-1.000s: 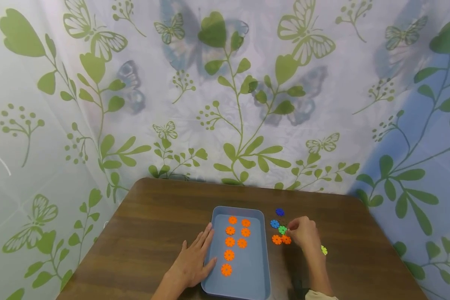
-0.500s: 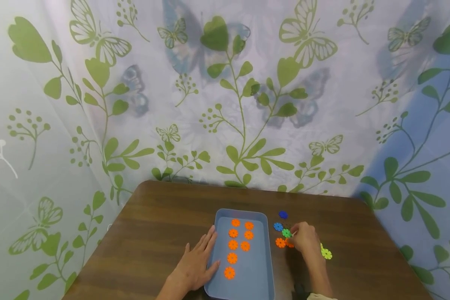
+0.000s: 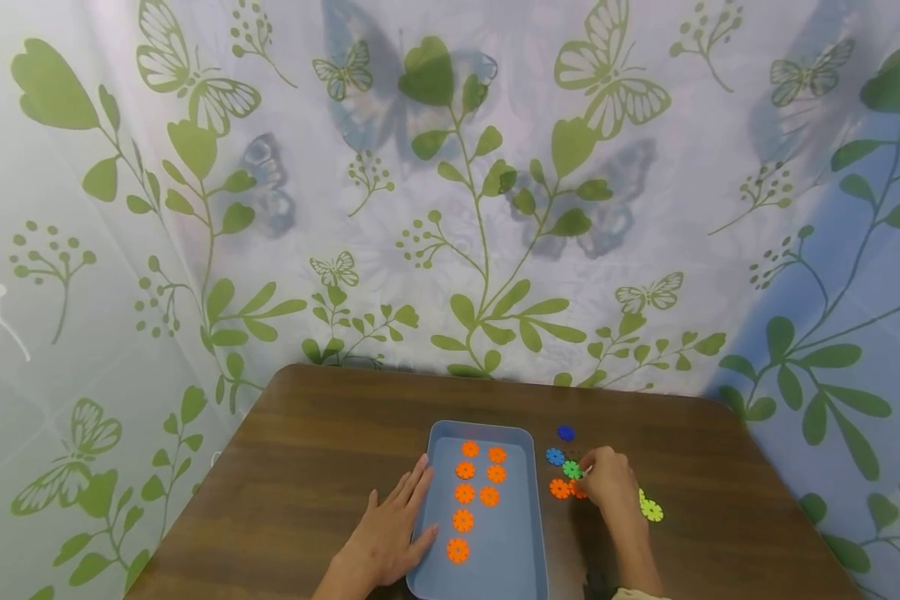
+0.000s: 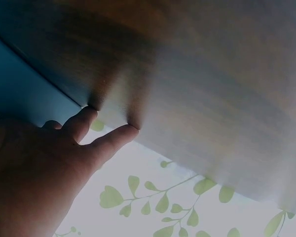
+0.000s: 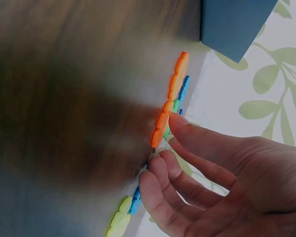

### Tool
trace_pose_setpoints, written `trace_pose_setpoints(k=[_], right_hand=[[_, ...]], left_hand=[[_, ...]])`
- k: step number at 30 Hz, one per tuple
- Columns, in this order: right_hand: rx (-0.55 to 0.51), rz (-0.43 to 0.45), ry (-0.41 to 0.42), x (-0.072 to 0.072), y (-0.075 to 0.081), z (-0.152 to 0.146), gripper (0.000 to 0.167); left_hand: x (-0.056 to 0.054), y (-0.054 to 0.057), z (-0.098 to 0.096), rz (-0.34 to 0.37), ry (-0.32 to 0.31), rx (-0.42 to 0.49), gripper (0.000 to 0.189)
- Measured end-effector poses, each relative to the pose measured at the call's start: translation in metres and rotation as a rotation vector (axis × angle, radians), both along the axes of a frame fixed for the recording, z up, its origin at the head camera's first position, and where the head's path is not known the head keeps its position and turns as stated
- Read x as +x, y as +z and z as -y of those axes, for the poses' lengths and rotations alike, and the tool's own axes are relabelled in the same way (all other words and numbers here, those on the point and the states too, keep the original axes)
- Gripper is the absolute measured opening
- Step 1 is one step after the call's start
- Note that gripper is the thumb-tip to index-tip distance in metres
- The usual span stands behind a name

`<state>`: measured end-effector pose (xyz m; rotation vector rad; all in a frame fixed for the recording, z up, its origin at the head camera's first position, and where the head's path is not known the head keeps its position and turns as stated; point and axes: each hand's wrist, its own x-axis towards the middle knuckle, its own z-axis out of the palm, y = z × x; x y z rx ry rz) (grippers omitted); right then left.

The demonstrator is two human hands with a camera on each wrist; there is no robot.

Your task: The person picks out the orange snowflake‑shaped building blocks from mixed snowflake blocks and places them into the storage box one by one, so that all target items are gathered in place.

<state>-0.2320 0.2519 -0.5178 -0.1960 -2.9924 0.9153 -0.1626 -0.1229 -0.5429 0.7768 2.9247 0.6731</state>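
A blue-grey tray [image 3: 506, 533] holds several orange flower-shaped discs [image 3: 462, 521] in two columns. My left hand [image 3: 390, 529] rests along its left rim with straight fingers; in the left wrist view, fingertips [image 4: 130, 127] touch the tabletop beside the tray wall. On the right, my right hand [image 3: 610, 482] reaches down into a loose group of discs. The right wrist view has its thumb and curled fingers at the edge of an orange disc [image 5: 161, 129], pinching it low at the table. A second orange disc [image 3: 559, 488], a green disc [image 3: 572, 470] and a light-blue disc [image 3: 555, 456] lie close by.
A dark-blue disc [image 3: 566, 432] lies farther back. Yellow discs [image 3: 651, 510] lie to the right of my right forearm, partly hidden by it. All this stands on a brown wooden table [image 3: 330, 433], with a leaf-and-butterfly curtain [image 3: 450, 208] behind its far edge.
My right hand has come down slightly, now covering much of one orange disc. The left hand stays on the tray's rim. The head view has shifted a little.
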Motion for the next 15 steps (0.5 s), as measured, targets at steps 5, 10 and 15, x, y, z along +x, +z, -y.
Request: trace_pose_setpoints(k=[5, 10, 15], right_hand=[[-0.019, 0.017, 0.000, 0.0002, -0.0003, -0.0008, 0.023], [-0.031, 0.038, -0.005, 0.0011, -0.0009, -0.0023, 0.016], [-0.045, 0.038, -0.013, 0.0013, -0.0015, -0.0026, 0.010]], left_hand=[[0.0018, -0.0004, 0.0001, -0.002, 0.008, -0.002, 0.079], [0.0033, 0.0018, -0.0015, 0.010, 0.020, -0.013, 0.080], [0.0022, 0.0005, -0.0007, -0.005, 0.007, -0.015, 0.078]])
